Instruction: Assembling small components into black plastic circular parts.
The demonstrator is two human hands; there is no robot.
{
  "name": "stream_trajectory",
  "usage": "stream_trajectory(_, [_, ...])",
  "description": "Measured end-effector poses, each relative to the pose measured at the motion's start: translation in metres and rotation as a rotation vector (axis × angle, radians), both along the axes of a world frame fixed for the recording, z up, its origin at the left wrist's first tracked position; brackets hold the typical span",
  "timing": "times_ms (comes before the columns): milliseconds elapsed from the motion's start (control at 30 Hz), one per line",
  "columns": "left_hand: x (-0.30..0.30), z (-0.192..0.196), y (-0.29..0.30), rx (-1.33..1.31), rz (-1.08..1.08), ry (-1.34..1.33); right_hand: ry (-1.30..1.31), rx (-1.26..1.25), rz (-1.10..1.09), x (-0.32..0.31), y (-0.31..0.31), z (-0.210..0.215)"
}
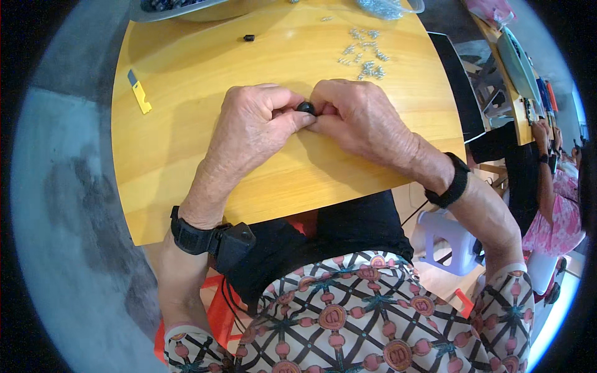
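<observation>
Over the middle of the wooden table [180, 155], my left hand [255, 121] pinches a small round black part [305, 107] between thumb and fingers. My right hand [357, 118] meets it from the other side, its fingertips closed at the part's edge. Whether those right fingers hold a second small piece is hidden. Another small black cylindrical part [249, 38] lies on the table beyond my left hand. Past my right hand is a scatter of small silvery metal pieces [370, 53], perhaps screws or springs.
A yellow utility knife [140, 93] lies at the table's left with its blade showing. A tray of dark parts [171, 11] and a clear bag of silvery pieces [382, 7] stand at the far edge. At right, another person [547, 193] sits by a second table. A whitish plastic stool [451, 242] is below.
</observation>
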State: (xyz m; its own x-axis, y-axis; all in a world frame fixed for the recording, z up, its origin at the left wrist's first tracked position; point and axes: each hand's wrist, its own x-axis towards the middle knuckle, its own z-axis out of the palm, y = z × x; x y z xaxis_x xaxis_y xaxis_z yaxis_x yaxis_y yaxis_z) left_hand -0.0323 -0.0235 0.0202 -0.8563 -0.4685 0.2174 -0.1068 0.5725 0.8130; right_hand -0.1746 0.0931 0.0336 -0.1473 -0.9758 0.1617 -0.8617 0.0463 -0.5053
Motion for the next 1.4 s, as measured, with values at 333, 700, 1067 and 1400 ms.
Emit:
stream_trajectory(333, [0.003, 0.011, 0.004, 0.495, 0.036, -0.108, -0.121, 0.031, -0.059, 0.003, -0.001, 0.010])
stream_trajectory(700, [0.008, 0.016, 0.006, 0.918, 0.020, 0.014, -0.346, -0.032, -0.135, 0.009, 0.011, 0.025])
stream_trajectory(1067, [0.027, 0.043, 0.040, 1.222, 0.049, 0.149, -0.930, -0.154, -0.264, 0.041, 0.039, 0.045])
stream_trajectory(1400, [0.052, 0.048, 0.071, 1.325, 0.057, 0.247, -1.013, -0.330, -0.228, 0.065, 0.062, 0.045])
